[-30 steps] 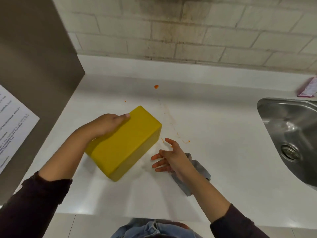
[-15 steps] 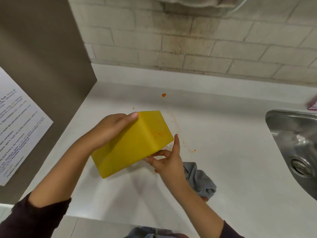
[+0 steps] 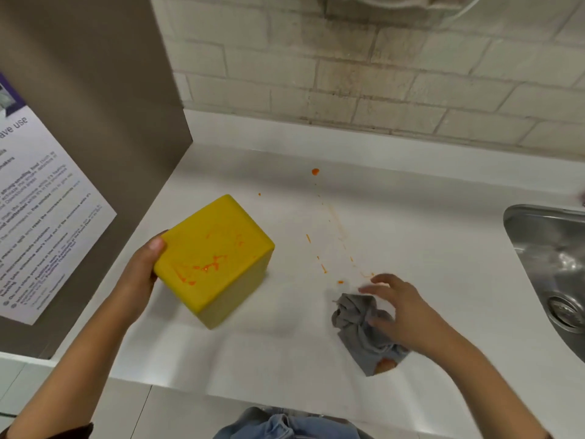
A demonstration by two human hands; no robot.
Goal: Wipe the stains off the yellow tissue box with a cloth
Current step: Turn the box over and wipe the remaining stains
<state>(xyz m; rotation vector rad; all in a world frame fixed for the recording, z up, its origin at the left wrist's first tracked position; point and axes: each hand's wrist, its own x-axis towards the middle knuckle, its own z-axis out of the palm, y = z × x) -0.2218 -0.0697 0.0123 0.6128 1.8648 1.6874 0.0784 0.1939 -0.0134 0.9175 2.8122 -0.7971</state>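
Note:
The yellow tissue box (image 3: 215, 258) is tilted above the white counter, one broad face turned up and smeared with orange stains. My left hand (image 3: 139, 277) grips it by its left end, thumb on the stained face. A crumpled grey cloth (image 3: 357, 324) lies on the counter to the right of the box. My right hand (image 3: 399, 312) hovers over the cloth's right side with fingers spread, touching or just above it; it is blurred.
Orange drips and streaks (image 3: 329, 248) mark the white counter (image 3: 411, 248) between box and cloth. A steel sink (image 3: 557, 274) is at the right edge. A brown panel with a printed notice (image 3: 41, 217) stands on the left. Brick wall behind.
The box has been turned so its stained face is up, held by the left hand alone. The right hand left the box and moved right, down onto the cloth.

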